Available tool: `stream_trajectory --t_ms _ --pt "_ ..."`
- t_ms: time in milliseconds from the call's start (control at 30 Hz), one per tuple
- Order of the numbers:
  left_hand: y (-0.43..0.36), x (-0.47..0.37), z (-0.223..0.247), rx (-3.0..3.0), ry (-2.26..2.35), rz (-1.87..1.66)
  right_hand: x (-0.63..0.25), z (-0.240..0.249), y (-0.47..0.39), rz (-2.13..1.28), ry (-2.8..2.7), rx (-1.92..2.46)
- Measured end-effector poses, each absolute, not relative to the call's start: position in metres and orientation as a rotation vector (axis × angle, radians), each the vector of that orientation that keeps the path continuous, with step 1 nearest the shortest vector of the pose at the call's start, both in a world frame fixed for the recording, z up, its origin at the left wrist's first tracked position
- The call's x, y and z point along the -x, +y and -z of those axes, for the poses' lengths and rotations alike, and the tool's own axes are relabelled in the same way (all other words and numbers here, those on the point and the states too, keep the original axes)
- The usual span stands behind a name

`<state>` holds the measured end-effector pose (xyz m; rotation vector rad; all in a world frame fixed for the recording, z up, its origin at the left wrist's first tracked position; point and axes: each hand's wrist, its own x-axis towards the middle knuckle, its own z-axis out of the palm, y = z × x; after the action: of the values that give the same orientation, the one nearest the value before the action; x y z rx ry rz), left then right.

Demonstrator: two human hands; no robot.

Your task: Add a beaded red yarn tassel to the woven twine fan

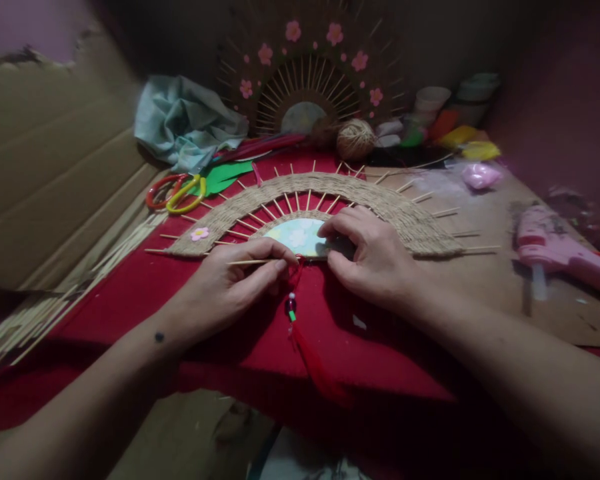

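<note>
A woven hand fan (290,183) of tan twine on thin wooden ribs lies on a red cloth, with a pale blue half-round centre (293,232). My left hand (245,270) pinches a thin wooden stick (247,262) between thumb and index finger, close to the fan's lower edge. From that edge hangs a red tassel (315,363) with beads on its cord. Curled over the right of the blue centre, my right hand (373,253) holds the fan, thumb at the lower edge. A pink flower (199,234) sits on the fan's left end.
Orange- and yellow-handled scissors (185,193) lie left beside green sheets (227,177) and a bundle of sticks (75,283). Behind are a crumpled blue cloth (187,120), a twine ball (356,139) and another flowered fan (305,77). A pink glue gun (563,247) rests right on cardboard (485,287).
</note>
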<state>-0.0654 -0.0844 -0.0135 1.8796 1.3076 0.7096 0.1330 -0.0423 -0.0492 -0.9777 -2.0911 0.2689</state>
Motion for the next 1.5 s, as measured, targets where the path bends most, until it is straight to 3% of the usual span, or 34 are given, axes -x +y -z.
stream_trajectory --t_ms 1500 --pt "-0.0811 0.0639 0.0126 -1.92 1.304 -0.667 -0.133 0.0497 -0.0421 -0.275 -2.098 0.984"
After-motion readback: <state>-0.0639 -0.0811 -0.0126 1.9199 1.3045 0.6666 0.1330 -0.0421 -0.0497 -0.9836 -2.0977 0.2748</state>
